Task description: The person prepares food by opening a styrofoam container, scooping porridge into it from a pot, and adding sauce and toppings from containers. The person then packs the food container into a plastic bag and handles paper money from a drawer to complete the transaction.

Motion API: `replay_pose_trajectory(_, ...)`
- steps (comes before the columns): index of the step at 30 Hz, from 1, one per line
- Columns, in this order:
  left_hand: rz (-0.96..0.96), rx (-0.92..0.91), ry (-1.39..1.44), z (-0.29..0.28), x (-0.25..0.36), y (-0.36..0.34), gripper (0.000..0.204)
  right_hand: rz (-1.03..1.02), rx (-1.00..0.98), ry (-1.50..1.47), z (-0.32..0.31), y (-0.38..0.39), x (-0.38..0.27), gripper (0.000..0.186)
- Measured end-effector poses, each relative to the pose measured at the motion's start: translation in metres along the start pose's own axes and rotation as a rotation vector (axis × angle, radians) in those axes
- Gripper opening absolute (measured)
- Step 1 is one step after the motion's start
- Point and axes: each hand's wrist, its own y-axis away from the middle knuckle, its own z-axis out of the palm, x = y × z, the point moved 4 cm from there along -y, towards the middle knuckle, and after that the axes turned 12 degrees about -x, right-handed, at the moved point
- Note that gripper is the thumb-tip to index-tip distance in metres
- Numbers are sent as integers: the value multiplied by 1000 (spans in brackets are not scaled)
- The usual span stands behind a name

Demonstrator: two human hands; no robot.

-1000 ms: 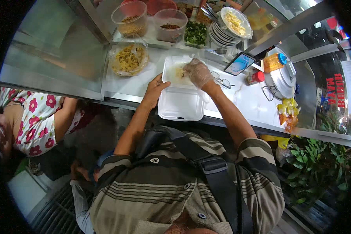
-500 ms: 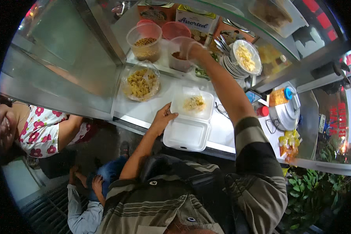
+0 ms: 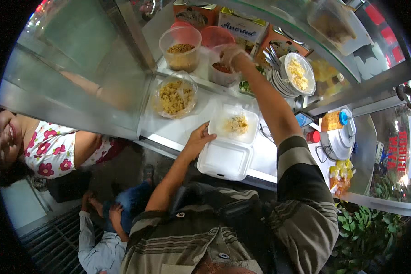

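A white foam takeaway box (image 3: 224,160) lies open at the counter's front edge, with a small heap of pale yellow food (image 3: 235,124) in its far half. My left hand (image 3: 200,140) grips the box's left side near the hinge, thumb on top. In a thin clear plastic glove, my right hand (image 3: 235,57) is at the mouth of a clear tub (image 3: 222,78) of reddish-brown food. Its fingers are curled together, and what they hold is too small to make out.
Left of that tub stand a larger tub of brown bits (image 3: 180,49) and a bag of yellow food (image 3: 174,98). Stacked plates (image 3: 281,84), topped by a bowl of pale slices (image 3: 298,75), stand at right. Glass panels (image 3: 82,68) flank the counter. A person in a flowered top (image 3: 50,150) is at left.
The whole view has shifted slightly. My right hand, blurred at the tub before, now shows more clearly, with fingers curled above the reddish-brown food. My left hand keeps its grip on the box.
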Motion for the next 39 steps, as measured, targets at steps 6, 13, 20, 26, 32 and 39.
replay_pose_trajectory(6,66,-50,148,-3,-24,1,64,-5,-149,-582,-57,158,-83,21)
replay_pose_trajectory(13,54,-33,73,-1,-31,-10,64,-163,-78,-455,7,219,-130,23)
replay_pose_trajectory(20,22,-47,74,-12,-51,-12,60,53,-154,-463,26,223,-124,24)
replay_pose_trajectory(26,26,-43,152,-8,-35,-12,60,115,-239,-463,5,233,-120,23)
replay_pose_trajectory(32,62,2,106,-3,-28,3,62,61,-246,-503,-15,223,-109,23)
replay_pose_trajectory(39,75,-20,43,7,-33,8,63,24,287,-223,-87,125,-62,25)
